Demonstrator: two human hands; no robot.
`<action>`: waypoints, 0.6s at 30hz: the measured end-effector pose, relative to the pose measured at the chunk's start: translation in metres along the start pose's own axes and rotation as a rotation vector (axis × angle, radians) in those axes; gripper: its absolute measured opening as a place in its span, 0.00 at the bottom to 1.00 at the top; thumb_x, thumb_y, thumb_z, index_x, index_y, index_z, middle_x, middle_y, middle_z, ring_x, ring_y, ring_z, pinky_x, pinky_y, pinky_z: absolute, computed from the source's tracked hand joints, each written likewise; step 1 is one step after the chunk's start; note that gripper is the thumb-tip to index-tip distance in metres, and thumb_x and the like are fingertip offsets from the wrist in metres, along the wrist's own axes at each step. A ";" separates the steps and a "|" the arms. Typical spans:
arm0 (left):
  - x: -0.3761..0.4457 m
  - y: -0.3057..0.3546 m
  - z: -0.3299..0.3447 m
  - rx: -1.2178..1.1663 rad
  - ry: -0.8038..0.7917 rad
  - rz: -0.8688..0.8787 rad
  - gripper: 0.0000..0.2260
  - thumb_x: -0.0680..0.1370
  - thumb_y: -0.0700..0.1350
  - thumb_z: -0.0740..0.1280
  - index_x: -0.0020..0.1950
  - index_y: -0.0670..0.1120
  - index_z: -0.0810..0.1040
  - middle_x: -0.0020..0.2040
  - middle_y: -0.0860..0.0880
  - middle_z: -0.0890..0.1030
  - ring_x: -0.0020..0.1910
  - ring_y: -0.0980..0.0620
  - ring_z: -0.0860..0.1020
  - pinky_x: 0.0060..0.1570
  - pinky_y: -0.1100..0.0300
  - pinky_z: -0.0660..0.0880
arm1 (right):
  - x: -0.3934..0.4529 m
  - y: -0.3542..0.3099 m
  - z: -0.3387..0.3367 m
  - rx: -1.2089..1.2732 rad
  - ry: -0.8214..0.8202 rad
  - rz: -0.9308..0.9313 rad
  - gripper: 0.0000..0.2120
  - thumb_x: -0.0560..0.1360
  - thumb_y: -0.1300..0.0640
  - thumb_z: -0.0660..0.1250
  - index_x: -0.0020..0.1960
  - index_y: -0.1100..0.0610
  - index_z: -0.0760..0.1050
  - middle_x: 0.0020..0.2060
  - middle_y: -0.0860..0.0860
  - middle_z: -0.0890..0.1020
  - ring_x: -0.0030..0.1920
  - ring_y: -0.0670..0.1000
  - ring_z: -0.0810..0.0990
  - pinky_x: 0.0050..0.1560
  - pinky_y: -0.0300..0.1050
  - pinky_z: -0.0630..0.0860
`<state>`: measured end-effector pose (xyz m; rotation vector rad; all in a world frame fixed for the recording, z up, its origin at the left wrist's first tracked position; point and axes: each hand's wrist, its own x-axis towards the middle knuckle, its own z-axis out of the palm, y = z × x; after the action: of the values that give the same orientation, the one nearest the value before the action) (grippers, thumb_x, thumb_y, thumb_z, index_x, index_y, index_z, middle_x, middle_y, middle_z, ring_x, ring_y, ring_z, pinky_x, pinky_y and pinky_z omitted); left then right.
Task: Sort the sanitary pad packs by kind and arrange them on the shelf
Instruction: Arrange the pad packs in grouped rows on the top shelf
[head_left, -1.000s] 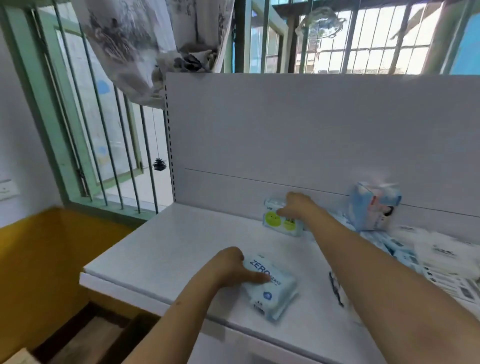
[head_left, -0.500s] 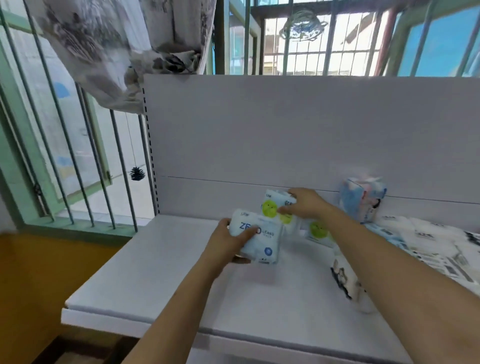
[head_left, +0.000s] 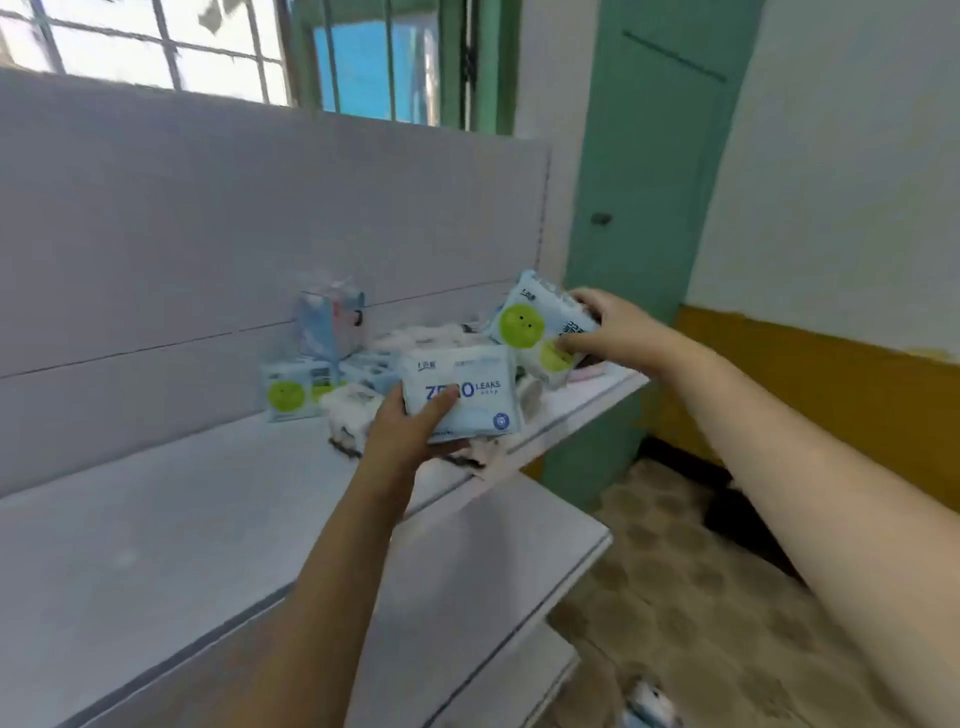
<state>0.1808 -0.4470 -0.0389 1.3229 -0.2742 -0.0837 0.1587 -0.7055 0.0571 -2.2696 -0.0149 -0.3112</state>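
The blue-and-white pack reads "ZERO LEAKS", the thumb covering part of "ZERO"; other print is illegible.

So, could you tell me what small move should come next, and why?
Probably set the green-face pack in the right hand down beside the matching green-face pack on the shelf, since the left hand holds a different kind, the ZERO LEAKS pack.

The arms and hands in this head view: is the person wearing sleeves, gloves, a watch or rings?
Nothing worn shows. The left hand and right hand are bare, without gloves, and both forearms are uncovered up to the picture's edge. No watch, bracelet or ring is visible.
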 end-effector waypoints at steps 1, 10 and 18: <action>-0.003 -0.012 0.030 0.003 -0.076 -0.017 0.13 0.77 0.43 0.71 0.61 0.44 0.77 0.53 0.45 0.85 0.45 0.49 0.84 0.36 0.55 0.81 | -0.023 0.022 -0.024 -0.018 0.053 0.057 0.22 0.72 0.60 0.73 0.64 0.50 0.72 0.53 0.51 0.81 0.48 0.51 0.84 0.43 0.44 0.83; -0.070 -0.141 0.280 0.200 -0.561 -0.230 0.13 0.74 0.50 0.75 0.57 0.49 0.80 0.52 0.50 0.86 0.50 0.49 0.84 0.49 0.49 0.82 | -0.250 0.226 -0.176 0.198 0.659 0.526 0.21 0.70 0.52 0.77 0.59 0.56 0.74 0.49 0.50 0.83 0.43 0.48 0.82 0.38 0.41 0.78; -0.126 -0.318 0.413 0.184 -0.589 -0.714 0.17 0.76 0.45 0.73 0.63 0.42 0.77 0.56 0.41 0.84 0.52 0.43 0.83 0.43 0.52 0.82 | -0.401 0.432 -0.214 0.545 0.924 0.908 0.12 0.77 0.47 0.69 0.55 0.53 0.77 0.48 0.51 0.85 0.45 0.53 0.84 0.47 0.51 0.80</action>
<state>-0.0119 -0.8889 -0.2742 1.5058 -0.2956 -1.0826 -0.2283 -1.1139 -0.2211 -1.2428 1.2000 -0.7068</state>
